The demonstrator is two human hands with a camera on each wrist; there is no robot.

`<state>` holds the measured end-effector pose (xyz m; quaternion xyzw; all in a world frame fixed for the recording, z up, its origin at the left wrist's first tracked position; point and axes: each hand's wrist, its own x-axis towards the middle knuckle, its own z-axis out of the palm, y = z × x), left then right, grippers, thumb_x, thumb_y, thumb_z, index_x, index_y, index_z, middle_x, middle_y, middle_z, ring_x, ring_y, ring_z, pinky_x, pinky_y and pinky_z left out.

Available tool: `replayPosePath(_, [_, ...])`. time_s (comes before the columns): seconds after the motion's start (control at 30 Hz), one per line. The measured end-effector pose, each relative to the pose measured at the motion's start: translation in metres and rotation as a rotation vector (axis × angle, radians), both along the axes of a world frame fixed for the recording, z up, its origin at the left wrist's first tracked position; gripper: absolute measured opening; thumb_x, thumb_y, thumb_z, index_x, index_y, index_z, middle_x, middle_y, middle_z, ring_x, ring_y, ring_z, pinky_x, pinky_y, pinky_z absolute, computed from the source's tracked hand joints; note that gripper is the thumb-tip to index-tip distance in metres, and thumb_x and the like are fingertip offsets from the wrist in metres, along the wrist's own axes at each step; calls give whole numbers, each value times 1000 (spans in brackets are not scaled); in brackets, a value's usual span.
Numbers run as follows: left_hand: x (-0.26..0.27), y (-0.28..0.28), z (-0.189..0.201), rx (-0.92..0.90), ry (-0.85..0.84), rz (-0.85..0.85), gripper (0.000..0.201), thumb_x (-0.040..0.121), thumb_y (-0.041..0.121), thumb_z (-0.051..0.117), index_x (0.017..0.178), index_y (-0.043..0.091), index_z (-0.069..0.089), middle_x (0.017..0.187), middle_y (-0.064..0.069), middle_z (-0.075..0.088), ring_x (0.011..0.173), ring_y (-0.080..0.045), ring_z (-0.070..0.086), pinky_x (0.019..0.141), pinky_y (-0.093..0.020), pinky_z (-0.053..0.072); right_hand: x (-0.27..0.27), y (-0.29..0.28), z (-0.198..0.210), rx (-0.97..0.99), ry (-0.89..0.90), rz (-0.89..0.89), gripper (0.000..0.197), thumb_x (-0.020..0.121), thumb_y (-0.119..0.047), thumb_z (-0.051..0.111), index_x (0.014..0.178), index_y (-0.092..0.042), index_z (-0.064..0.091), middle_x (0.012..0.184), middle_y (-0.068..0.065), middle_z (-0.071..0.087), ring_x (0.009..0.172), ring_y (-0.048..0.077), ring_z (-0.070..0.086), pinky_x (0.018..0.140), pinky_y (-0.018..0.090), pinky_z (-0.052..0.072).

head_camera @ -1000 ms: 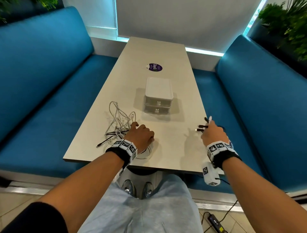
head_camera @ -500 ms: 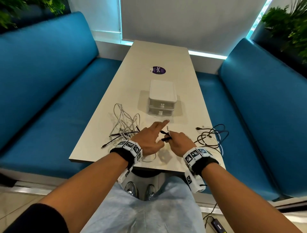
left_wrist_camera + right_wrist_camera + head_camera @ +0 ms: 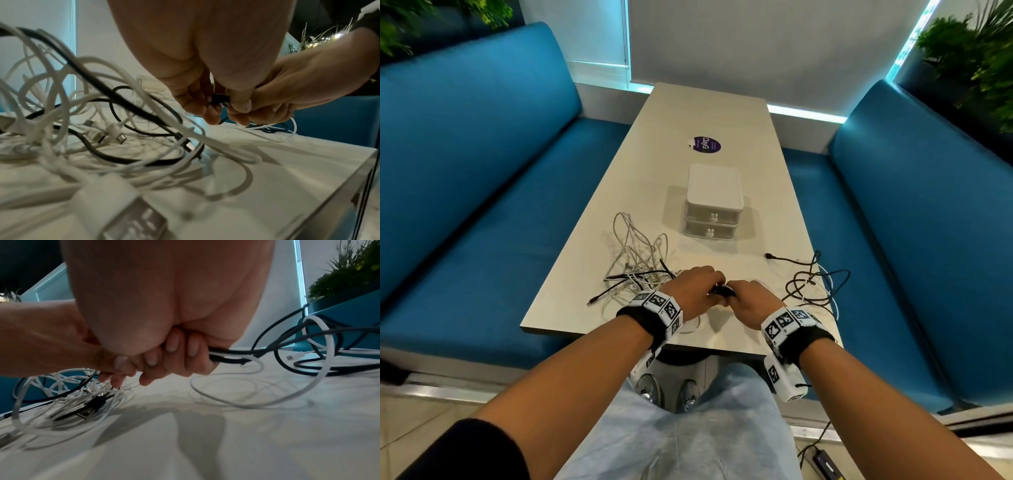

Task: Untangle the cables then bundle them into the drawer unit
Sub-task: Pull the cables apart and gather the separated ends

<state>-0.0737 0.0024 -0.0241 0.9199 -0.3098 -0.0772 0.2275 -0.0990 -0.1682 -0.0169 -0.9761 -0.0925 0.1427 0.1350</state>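
A tangle of white and black cables lies on the table's near left, seen close up as the cable tangle. A second heap of black and white cables sits near the right edge. My left hand and right hand meet near the front edge, both pinching a black cable end, the same black cable end. My right hand also grips black and white cable strands leading right. The white two-drawer unit stands behind, both drawers closed.
The pale table runs away from me between two blue benches, with a purple sticker past the drawer unit. Plants stand at the back right. A power strip lies on the floor.
My right hand left a cable heap at the right edge and came to the middle. My left hand's fingers, pointing before, have curled, and both hands now pinch the black cable end.
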Motion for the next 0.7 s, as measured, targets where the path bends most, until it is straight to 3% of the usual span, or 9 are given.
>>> replayPosePath(0.17, [-1,2,2,121,-64,-25,21,93,30,61,105,13,63,99,-7,61,93,-27,58,78,-38,45,-4,2,0,-107,4,50,31,95,-39,42,103,-17,63,93,9,68,83,29,63,74,40,53])
replayPosePath(0.33, [1,24,10,5,-115,57,43,91,36,63,131,23,50,117,4,54,95,-17,58,82,-33,47,-3,0,-5,-16,31,-44,26,97,-30,42,108,-16,61,103,11,67,94,32,62,84,41,52])
replayPosePath(0.47, [13,58,17,-47,-230,187,33,93,30,57,124,19,57,113,1,57,98,-20,57,84,-30,42,1,0,-3,99,-9,-155,22,99,-26,42,103,-20,62,101,10,67,94,31,62,81,37,49])
replayPosePath(0.7, [21,111,11,-69,-339,452,22,97,23,50,114,19,64,107,-3,62,104,-28,53,93,-42,37,12,11,0,201,-29,-258,23,100,-24,43,97,-21,65,108,9,65,99,30,61,83,35,46])
